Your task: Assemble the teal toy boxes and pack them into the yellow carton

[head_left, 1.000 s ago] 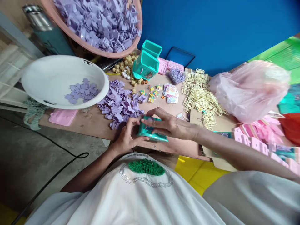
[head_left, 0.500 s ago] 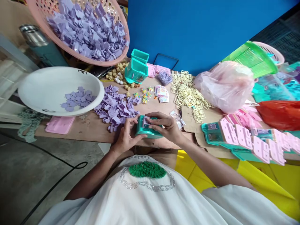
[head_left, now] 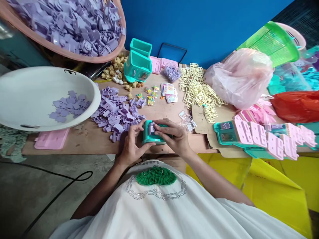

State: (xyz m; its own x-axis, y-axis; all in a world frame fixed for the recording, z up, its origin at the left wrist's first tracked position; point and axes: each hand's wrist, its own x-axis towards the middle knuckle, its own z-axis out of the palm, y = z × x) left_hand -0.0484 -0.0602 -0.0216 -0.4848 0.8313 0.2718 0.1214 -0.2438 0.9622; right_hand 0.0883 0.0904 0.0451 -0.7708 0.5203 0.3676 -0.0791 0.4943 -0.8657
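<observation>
At the table's front edge, my left hand [head_left: 131, 144] grips the near-left side of a small teal plastic box [head_left: 147, 137], thumb along the front and fingers curled over the back corner. My right hand [head_left: 175, 135] reaches over the box from the right. Its fingertips pinch a small purple plastic piece [head_left: 151, 127] against the upper side of the box; whether the piece is seated in it I cannot tell. Part of the box is hidden under the right fingers. Just left of my hands lies a heap of loose purple plastic parts [head_left: 116, 111].
A white bowl [head_left: 15, 99] with purple pieces stands left, below a pink basket [head_left: 122, 36]. Behind are teal boxes [head_left: 138, 64], stickers [head_left: 169, 91] and cream plastic frames [head_left: 196, 86]. Teal boxes with pink lids [head_left: 258, 133] line the right, by a plastic bag [head_left: 239, 78].
The purple piece has shifted slightly left on the teal box and more of it shows under my right fingertips. My left hand keeps its hold. The camera view has moved a little.
</observation>
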